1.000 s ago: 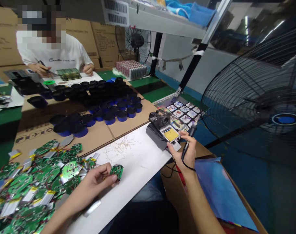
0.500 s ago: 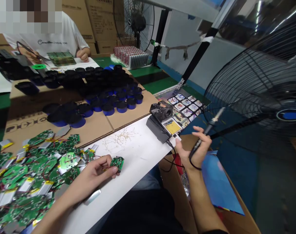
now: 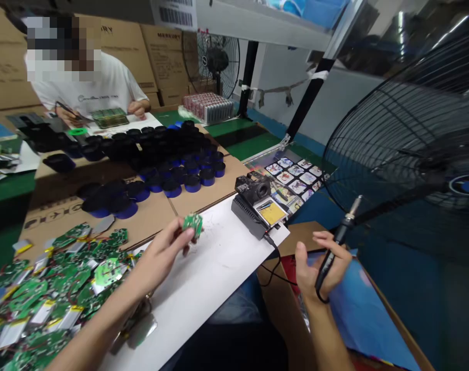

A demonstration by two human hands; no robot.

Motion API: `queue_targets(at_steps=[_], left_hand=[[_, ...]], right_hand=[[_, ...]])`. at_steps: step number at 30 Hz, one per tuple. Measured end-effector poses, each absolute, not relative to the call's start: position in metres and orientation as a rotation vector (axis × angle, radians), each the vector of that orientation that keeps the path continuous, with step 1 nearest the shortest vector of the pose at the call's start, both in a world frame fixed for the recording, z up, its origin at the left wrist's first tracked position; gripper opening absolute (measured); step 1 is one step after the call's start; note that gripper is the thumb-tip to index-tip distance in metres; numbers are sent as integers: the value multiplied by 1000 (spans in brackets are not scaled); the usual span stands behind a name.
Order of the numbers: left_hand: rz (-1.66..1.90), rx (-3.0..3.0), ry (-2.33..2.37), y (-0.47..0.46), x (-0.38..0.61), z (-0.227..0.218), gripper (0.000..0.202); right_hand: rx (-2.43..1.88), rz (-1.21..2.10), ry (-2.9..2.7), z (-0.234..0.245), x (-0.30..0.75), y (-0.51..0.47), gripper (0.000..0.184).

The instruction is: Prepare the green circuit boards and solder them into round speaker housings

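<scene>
Pinched between the thumb and fingers of my left hand [image 3: 167,250] is a small green circuit board [image 3: 193,224], raised over the white work surface [image 3: 227,257]. A silvery flat piece [image 3: 143,330] and some wires hang or lie below my left wrist; how they join the board is hidden. My right hand [image 3: 323,270] holds a black soldering iron [image 3: 335,247] by its handle, tip pointing up and away, with the thumb apart from it. The soldering station [image 3: 250,214] stands left of that hand, with a yellow sponge [image 3: 272,212] in its tray.
Circuit boards with battery cells [image 3: 60,288] are heaped at the left. Black and blue round cases [image 3: 172,170] cover the cardboard behind. A co-worker [image 3: 106,98] sits across with a stack of boards [image 3: 110,118]. A large fan [image 3: 412,139] stands right, above an open carton [image 3: 281,304].
My left hand has lifted the circuit board and moved it forward over the thin wire scraps. My right hand has shifted right and slightly down with the soldering iron. The view has tilted.
</scene>
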State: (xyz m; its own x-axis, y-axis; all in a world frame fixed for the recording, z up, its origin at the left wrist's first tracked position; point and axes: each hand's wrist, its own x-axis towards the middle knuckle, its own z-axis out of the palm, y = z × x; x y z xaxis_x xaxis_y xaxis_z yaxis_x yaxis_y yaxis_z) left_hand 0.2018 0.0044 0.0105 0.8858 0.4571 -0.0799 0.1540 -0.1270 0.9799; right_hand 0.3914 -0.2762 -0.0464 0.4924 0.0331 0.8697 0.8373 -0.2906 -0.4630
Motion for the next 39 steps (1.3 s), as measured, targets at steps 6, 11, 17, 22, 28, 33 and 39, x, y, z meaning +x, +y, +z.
queue_targets(at_steps=[6, 11, 17, 22, 28, 33, 39], left_hand=[[553, 1329, 538, 10, 322, 10, 25], [549, 1333, 572, 12, 371, -11, 17], [522, 1413, 544, 12, 369, -18, 17], [506, 1449, 549, 12, 361, -17, 20], [547, 1495, 562, 16, 346, -6, 23], [442, 1648, 354, 23, 286, 29, 30], [232, 1778, 318, 6, 196, 46, 31]], right_hand=[[-1630, -884, -720, -48, 388, -273, 36], [-1624, -873, -724, -53, 385, -278, 39], [-1570, -811, -684, -46, 379, -275, 29], [-1552, -818, -687, -42, 377, -268, 28], [-1445, -815, -735, -30, 365, -252, 22], [-1298, -593, -831, -6, 340, -218, 9], [-1017, -191, -971, 0, 311, -158, 24]])
